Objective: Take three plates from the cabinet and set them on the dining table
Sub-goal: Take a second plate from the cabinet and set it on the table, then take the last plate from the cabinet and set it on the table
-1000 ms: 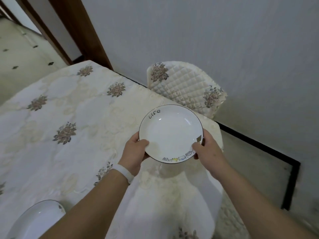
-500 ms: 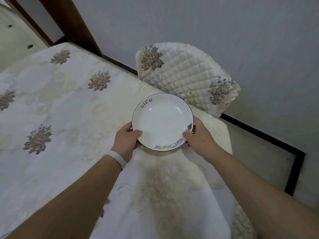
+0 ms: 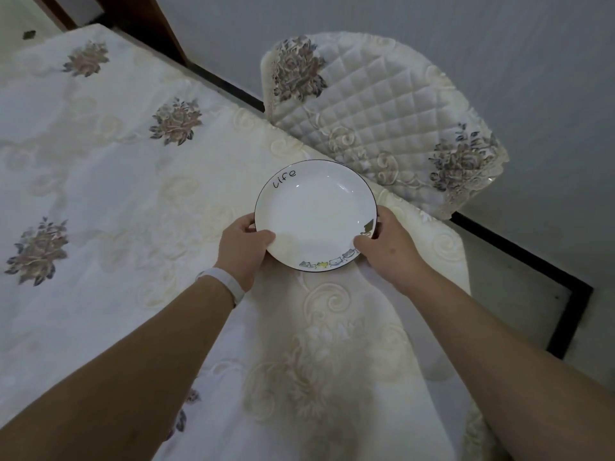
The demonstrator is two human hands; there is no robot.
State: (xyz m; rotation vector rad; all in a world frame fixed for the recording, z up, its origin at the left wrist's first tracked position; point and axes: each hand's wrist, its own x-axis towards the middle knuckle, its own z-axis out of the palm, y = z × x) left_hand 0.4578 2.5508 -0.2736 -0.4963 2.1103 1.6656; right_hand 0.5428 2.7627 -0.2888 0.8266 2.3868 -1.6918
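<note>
White plate (image 3: 316, 216), black-rimmed, lettered "Life" at the far left of the rim and banded with small cartoon figures along the near rim, is being held at both sides over the right-hand corner of the dining table (image 3: 116, 181). Its left edge is being gripped by the left hand (image 3: 241, 247), thumb laid on the rim; its right edge is being gripped by the right hand (image 3: 387, 249), thumb likewise on top. Whether the plate is being rested on the cloth cannot be told. The table is being covered by a cream tablecloth (image 3: 332, 331) embroidered with grey-pink flowers. A white wristband (image 3: 226, 284) is being worn on the left wrist. A quilted chair cover (image 3: 382, 111) with matching flowers is being shown just beyond the table corner, against a grey wall (image 3: 432, 24).
</note>
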